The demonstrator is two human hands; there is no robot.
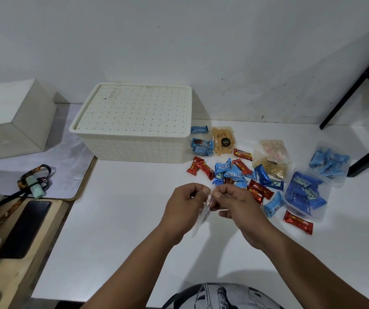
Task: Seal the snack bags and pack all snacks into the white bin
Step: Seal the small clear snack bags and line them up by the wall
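Both hands meet above the white table (134,219), in front of the white bin (132,130) and a little to its right. The left hand (184,207) and the right hand (237,205) each pinch the top edge of a clear snack bag (202,216) between thumb and curled fingers; the bag hangs down between them, and what it holds cannot be told.

The white bin stands at the back of the table by the wall with its dotted lid on. Just right of the bin lie small blue packets (201,144) and a clear bag of yellow sticks (223,141) with a round black label too small to read. Further right of the bin, a red bar (242,154) reads "beng-beng", and loose red and blue wrappers are heaped in front of it. Beyond them a clear bag of blue packets (305,194) shows "Kalpa", with another bag of blue packets (328,163) behind it and two clear bags of pale snacks (270,159) beside.

Left of the bin, a dark phone (24,228) lies on a wooden board (11,279)
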